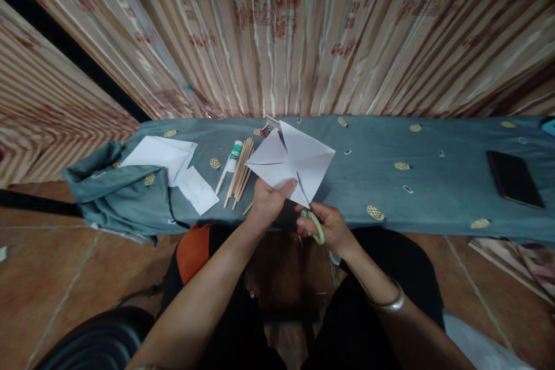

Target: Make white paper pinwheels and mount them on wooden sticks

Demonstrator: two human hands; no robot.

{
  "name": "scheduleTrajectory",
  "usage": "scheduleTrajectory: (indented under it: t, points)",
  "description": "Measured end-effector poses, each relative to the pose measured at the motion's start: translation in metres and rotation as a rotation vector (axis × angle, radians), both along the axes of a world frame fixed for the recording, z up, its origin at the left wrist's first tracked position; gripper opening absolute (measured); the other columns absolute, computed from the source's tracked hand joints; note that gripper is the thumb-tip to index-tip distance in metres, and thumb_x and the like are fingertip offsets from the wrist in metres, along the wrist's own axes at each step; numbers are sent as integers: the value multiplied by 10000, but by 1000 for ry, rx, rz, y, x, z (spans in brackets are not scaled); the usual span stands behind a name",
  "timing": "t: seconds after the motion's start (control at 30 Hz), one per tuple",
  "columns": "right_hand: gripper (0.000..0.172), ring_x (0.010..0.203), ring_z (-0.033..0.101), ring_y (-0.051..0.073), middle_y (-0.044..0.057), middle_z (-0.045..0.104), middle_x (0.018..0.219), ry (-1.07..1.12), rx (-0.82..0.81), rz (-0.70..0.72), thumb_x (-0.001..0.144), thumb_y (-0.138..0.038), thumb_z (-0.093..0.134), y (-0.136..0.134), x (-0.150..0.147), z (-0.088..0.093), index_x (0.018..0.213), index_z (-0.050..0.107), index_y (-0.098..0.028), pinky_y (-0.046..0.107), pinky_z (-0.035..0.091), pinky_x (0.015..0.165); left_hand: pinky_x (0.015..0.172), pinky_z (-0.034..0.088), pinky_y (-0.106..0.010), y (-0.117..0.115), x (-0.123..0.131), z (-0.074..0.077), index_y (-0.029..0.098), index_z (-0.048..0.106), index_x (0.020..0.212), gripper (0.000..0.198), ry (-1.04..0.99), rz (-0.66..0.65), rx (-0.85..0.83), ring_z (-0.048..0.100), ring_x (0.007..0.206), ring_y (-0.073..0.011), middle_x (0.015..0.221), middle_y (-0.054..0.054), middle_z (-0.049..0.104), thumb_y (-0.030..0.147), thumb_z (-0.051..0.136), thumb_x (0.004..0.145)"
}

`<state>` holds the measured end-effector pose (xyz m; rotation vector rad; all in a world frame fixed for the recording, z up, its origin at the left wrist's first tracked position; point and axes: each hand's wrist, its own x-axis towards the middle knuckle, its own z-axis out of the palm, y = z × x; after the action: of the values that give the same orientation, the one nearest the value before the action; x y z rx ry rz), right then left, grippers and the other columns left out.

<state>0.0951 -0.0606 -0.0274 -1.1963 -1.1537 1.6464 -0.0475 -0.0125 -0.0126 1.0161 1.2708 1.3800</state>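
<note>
My left hand (269,201) pinches the near edge of a white square of paper (291,161) and holds it up over the front of the bench. The sheet shows diagonal creases and cuts toward its middle. My right hand (327,226) grips pale green-handled scissors (314,224); their blades point up into the paper's lower corner. Both hands hover above my lap, just in front of the blue-grey cloth (433,196) that covers the bench.
A glue bottle (235,154) and a bundle of wooden sticks (240,172) lie left of the paper. Loose white sheets (165,156) rest farther left. A black phone (514,178) lies at the right. A striped curtain (281,29) hangs behind.
</note>
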Motion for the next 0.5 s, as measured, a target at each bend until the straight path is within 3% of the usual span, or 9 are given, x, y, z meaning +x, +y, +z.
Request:
scheduleTrajectory:
  t: [0.5]
  points:
    - [473,451,541,105,-29,618,525,-19,16,-5,575,-539,817,1,0,-1,825,645,-176,230,447,452,635,503,-284,-4,-1,1,144,653,739,222,-13,-43,-3,623,642,-170,704,-26,685,270,763,593]
